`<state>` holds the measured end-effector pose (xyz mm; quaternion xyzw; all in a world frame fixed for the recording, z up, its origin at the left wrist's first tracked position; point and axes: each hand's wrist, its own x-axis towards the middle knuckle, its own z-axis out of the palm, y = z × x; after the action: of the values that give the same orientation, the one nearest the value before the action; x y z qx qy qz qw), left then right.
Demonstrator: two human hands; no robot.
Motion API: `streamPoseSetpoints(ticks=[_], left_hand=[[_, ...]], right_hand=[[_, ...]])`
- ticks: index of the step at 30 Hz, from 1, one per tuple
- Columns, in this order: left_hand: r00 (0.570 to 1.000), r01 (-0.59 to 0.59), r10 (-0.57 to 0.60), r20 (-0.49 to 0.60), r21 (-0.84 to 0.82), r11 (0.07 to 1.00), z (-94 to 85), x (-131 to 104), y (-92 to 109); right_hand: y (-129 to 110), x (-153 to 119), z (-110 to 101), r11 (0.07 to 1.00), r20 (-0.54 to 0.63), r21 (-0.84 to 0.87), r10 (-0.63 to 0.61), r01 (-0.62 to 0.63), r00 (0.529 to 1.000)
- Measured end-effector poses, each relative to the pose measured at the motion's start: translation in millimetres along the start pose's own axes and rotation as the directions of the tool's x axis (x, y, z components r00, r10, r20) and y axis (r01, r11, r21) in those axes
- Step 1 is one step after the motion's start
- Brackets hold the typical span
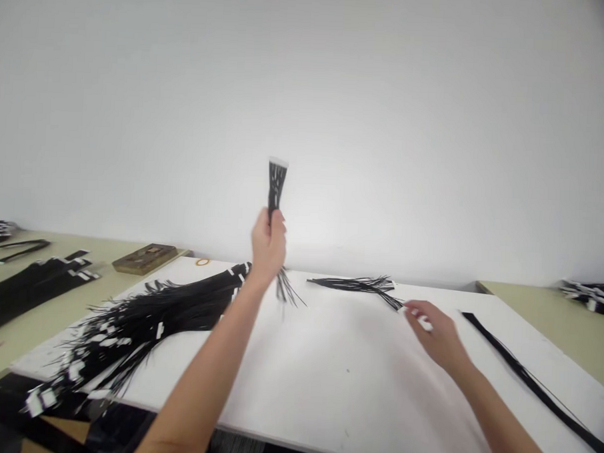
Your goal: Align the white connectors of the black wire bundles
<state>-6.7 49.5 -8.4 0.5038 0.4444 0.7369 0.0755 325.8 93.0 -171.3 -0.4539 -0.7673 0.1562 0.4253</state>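
My left hand (269, 248) is raised above the table, closed round a black wire harness (276, 182). A white connector tops this harness, and its loose wires hang below my fist. Over the white table to the right, my right hand (440, 336) has its fingers curled, the fingertips pinched at the white end of a second wire harness (352, 283). That harness lies near the back of the table, its wires splayed towards my fingers. To the left, behind my left forearm, lies a large pile of black wire harnesses (178, 304) with many white connectors.
The white tabletop (325, 381) meets a pale wall. On its right side lies a long black flat cable (520, 369). A yellow ring (202, 262) and a worn brown block (145, 258) are at the back left. More black bundles (24, 288) rest on the greenish surface at left.
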Motion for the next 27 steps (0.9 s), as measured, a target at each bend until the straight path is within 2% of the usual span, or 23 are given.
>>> streamPoseSetpoints(ticks=[1,3,5,7,9,11,13,16,19,21,23,27], left_hand=[[0.993,0.116,-0.112,0.045,-0.120,0.986,16.4,-14,-12],[0.936,0.346,-0.302,0.182,-0.317,0.883,40.7,-42,-37],[0.839,0.542,-0.430,0.334,-0.442,0.715,52.5,-66,-60],[0.724,0.690,-0.503,0.472,-0.505,0.519,54.1,-86,-77],[0.605,0.793,-0.526,0.598,-0.511,0.332,50.6,-99,-89],[0.508,0.852,-0.512,0.693,-0.491,0.180,46.8,-108,-96],[0.439,0.882,-0.481,0.758,-0.466,0.070,45.4,-114,-100],[0.372,0.904,-0.438,0.818,-0.427,-0.031,47.1,-120,-101],[0.343,0.909,-0.422,0.839,-0.409,-0.076,49.6,-123,-101],[0.362,0.895,-0.435,0.825,-0.438,-0.085,50.4,-122,-103],[0.421,0.856,-0.465,0.779,-0.510,-0.080,50.3,-119,-108],[0.572,0.715,-0.548,0.610,-0.699,-0.031,45.1,-106,-125]], right_hand=[[-14,12,12,0.999,0.039,0.037,-0.036,0.035,0.999],[-36,30,36,0.991,0.110,0.107,-0.095,0.084,0.989],[-45,39,57,0.981,0.127,0.171,-0.112,0.089,0.986],[-44,38,74,0.974,0.134,0.219,-0.089,0.058,0.987],[-37,30,84,0.970,0.158,0.241,-0.060,0.021,0.986],[-30,20,89,0.970,0.181,0.244,-0.036,-0.010,0.983],[-26,14,91,0.970,0.190,0.239,-0.015,-0.031,0.982],[-28,11,92,0.971,0.190,0.236,0.001,-0.047,0.982],[-34,11,93,0.969,0.202,0.242,-0.009,-0.041,0.979],[-37,11,93,0.967,0.213,0.250,-0.013,-0.041,0.977],[-36,12,91,0.963,0.225,0.264,-0.004,-0.057,0.974],[-31,14,88,0.936,0.308,0.319,0.045,-0.148,0.950]])
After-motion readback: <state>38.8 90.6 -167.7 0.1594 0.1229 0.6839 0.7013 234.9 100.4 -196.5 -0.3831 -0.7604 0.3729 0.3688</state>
